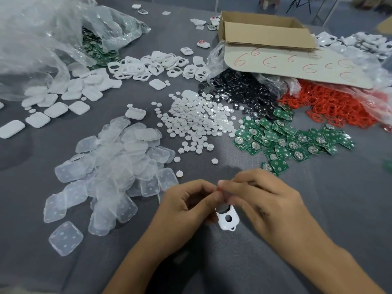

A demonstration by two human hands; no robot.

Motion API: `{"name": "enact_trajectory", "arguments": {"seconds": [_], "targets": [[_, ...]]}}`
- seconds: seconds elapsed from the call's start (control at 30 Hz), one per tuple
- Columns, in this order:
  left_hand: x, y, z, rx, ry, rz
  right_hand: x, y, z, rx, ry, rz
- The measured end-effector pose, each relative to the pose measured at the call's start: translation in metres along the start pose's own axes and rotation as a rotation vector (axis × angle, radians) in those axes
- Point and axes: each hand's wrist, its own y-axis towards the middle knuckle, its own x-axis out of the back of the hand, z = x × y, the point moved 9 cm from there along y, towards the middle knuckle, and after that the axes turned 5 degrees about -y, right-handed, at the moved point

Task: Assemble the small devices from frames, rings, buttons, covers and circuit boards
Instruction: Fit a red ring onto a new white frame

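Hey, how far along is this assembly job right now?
Plenty left, it seems. Done: a few red-ringed units lie by the cardboard box. In hand: the left hand and right hand hold one white frame, something red at the fingertips. Left: big piles of circuit boards, white buttons, clear covers and red rings.

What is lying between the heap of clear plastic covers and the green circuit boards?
In the head view, a heap of small white round buttons lies between the clear covers and the green circuit boards.
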Motion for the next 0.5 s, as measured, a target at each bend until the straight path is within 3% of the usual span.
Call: {"name": "enact_trajectory", "arguments": {"seconds": [0.13,0.27,0.37,0.5], "targets": [[0.001,0.002,0.004,0.093,-0.035,0.014,-0.004,0.0,0.001,0.121,-0.018,0.058],[0.004,-0.003,0.012,0.164,-0.032,-0.067,-0.007,-0.001,-0.006,0.092,0.027,0.104],[0.021,-0.017,0.007,0.058,0.435,-0.28,-0.01,-0.001,-0.02,-0.028,0.138,0.171],[-0.004,-0.023,0.01,-0.036,0.738,-0.173,-0.021,0.003,-0.026,-0.06,0.128,0.368]]}}
